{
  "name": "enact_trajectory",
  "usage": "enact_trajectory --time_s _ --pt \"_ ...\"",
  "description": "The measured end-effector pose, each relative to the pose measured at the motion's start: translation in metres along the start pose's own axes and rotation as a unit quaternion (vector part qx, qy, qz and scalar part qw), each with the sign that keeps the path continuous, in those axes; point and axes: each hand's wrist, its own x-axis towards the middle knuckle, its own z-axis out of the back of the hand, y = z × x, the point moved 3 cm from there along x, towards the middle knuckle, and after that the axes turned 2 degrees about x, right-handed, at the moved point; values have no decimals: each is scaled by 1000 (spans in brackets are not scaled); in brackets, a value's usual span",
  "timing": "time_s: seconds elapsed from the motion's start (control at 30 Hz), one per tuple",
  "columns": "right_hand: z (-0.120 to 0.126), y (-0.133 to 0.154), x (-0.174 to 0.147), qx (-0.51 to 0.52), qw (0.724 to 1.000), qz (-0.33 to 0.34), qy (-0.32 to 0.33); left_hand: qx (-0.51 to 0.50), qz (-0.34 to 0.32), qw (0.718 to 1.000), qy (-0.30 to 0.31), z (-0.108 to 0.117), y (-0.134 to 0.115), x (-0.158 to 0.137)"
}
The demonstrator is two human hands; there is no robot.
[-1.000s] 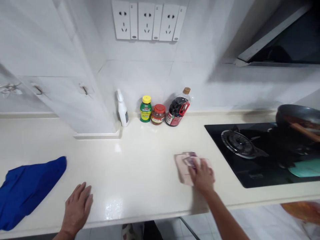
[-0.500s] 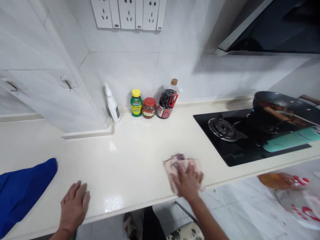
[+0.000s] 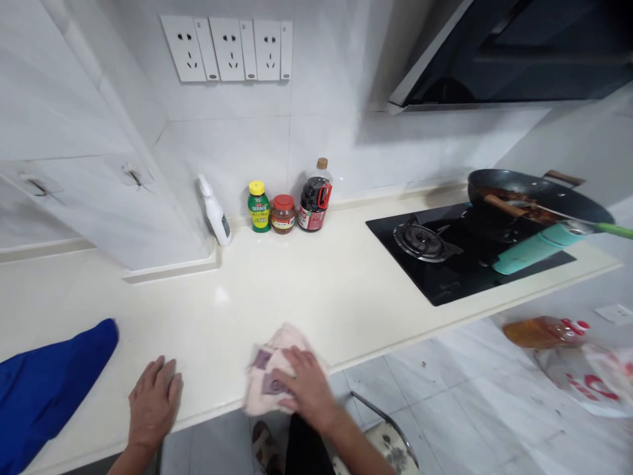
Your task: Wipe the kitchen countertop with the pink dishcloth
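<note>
My right hand (image 3: 309, 389) presses on a pale pink cloth (image 3: 261, 389) with purple patches, spread at the front edge of the white counter (image 3: 208, 330). Part of the cloth hangs over that edge. The fingers lie over its right side, and the thumb rests on a purple patch. To the left, my left hand (image 3: 154, 404) lies palm down on the counter near the edge, fingers stretched out, holding nothing. Further left is a piece of blue fabric (image 3: 54, 386), apart from my left hand.
Along the wall stand a white spray bottle (image 3: 215, 214), a green bottle (image 3: 259, 210), a red-lidded jar (image 3: 283, 216) and a dark sauce bottle (image 3: 314, 201). On the right, a wok (image 3: 539, 191) sits on the black gas hob (image 3: 445, 280), beside a turquoise cylindrical object (image 3: 534, 249). A stool (image 3: 390, 442) is below.
My right hand has slid the cloth leftward along the counter to the front edge. My left hand stays where it was on the counter. The view has shifted right.
</note>
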Motion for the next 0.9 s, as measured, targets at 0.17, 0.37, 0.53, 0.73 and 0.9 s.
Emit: enact_trajectory --time_s 0.17,0.37,0.53,0.73,0.9 --pt "55 -176 -113 -183 965 -165 -91 -7 14 1000 10 0 -1 1" --pt "126 -319 -182 -268 892 -347 -110 -1 22 999 33 -1 -3 1" --pt "107 -290 -164 -306 904 -280 -105 13 22 999 34 -2 -4 -2" --pt "31 -149 -87 -250 953 -104 -139 15 12 1000 16 -5 -4 -7" --pt "-36 1 8 -134 990 0 -36 1 5 1000 1 -6 -4 -11"
